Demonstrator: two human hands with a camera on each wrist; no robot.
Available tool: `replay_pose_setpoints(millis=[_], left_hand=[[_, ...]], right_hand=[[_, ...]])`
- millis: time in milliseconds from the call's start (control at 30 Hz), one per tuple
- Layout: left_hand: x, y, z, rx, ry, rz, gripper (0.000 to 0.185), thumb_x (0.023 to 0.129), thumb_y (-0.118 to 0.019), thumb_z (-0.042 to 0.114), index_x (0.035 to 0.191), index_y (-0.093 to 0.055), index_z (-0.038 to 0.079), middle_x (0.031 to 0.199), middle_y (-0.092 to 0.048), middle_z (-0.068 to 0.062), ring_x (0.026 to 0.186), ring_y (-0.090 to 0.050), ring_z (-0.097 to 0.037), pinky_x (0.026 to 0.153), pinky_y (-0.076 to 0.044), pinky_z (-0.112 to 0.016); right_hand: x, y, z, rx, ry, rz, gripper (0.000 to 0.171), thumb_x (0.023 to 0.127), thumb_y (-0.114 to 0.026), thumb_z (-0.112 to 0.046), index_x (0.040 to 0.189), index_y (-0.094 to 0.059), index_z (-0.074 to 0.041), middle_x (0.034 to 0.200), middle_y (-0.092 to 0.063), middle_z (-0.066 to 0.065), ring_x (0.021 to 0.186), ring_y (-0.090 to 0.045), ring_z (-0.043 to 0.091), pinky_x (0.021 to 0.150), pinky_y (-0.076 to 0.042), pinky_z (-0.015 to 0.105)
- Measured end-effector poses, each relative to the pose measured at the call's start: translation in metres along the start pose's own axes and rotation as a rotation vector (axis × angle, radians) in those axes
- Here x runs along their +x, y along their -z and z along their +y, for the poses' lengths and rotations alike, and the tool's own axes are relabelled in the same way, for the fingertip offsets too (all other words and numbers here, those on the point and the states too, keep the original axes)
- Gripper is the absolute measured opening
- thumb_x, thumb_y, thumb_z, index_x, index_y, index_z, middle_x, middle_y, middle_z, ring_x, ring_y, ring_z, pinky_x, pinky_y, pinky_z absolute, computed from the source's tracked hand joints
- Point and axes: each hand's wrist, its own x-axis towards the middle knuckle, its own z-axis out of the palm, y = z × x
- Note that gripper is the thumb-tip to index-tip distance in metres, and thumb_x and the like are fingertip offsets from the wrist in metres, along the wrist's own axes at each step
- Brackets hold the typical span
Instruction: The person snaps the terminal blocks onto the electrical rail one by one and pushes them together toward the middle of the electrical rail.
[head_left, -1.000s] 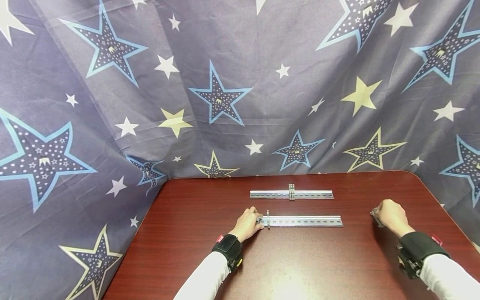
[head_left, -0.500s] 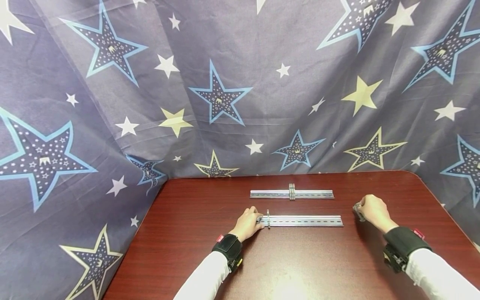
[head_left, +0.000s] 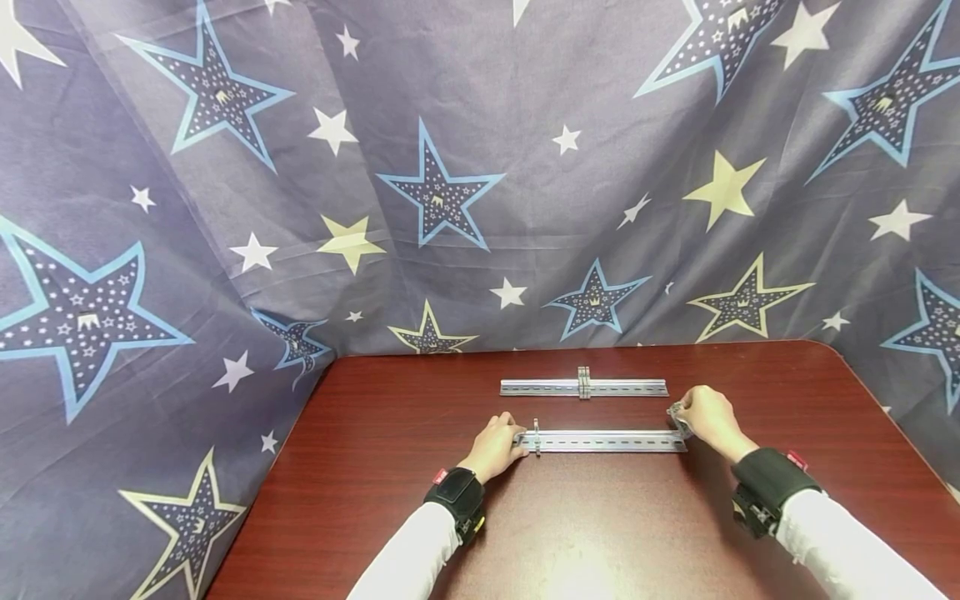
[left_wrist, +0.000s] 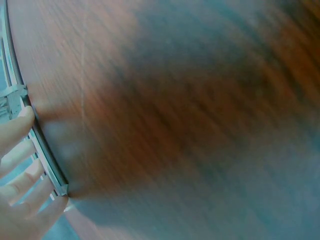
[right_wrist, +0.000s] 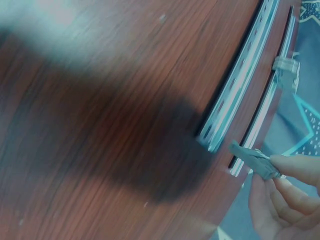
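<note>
- curtain (head_left: 150,208) with a star print hangs behind and to the left of the dark red bench (head_left: 600,533).
- left hand (head_left: 495,446) rests low on the bench at the left end of the near rail (head_left: 607,441). its fingers (left_wrist: 20,165) are curled against that end and seem to pin it; wrist flat, forearm running in from below.
- a small clip (head_left: 536,437) stands on the near rail just beside the left hand, apart from the fingers.
- far rail (head_left: 585,387) lies parallel behind the near one, untouched, with a pair of clips (head_left: 582,382) at its middle.
- right hand (head_left: 708,417) sits at the right end of the near rail, knuckles up, wrist raised a little. thumb and fingers pinch a small grey clip (right_wrist: 252,160); in the right wrist view it hangs tilted, just off the rail ends and touching neither, as far as i can tell.
- risk: the grey clip is held at a slant, so it could catch on the rail lip and jam instead of seating.
- risk: a shove from the right could slide the near rail leftward if the left hand's hold is loose, and knock the standing clip.
- risk: the pinch is on one end only, so the piece could twist out.
</note>
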Motion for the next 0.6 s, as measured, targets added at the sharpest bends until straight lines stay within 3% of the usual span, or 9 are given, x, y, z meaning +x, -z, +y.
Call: replay_pose_setpoints(millis=[333, 600], left_hand=[[0.001, -0.002, -0.001, 0.002, 0.008, -0.003, 0.030, 0.073, -0.070, 0.023, 0.098, -0.067, 0.008, 0.085, -0.049, -0.002, 0.079, -0.047, -0.018, 0.062, -0.043, -0.027], [0.001, -0.002, -0.001, 0.007, 0.002, -0.002, 0.029, 0.073, -0.070, 0.024, 0.098, -0.067, 0.008, 0.086, -0.050, -0.002, 0.079, -0.048, -0.018, 0.062, -0.043, -0.027]], right_hand=[[0.006, -0.015, -0.024, 0.010, 0.022, -0.009, 0.008, 0.066, -0.061, -0.003, 0.059, -0.058, -0.001, 0.063, -0.060, 0.012, 0.056, -0.052, 0.022, 0.057, -0.042, 0.041], [0.010, -0.031, -0.044, 0.048, 0.023, -0.027, 0.014, 0.067, -0.060, -0.004, 0.054, -0.054, -0.005, 0.061, -0.058, 0.005, 0.053, -0.045, 0.016, 0.054, -0.040, 0.035]])
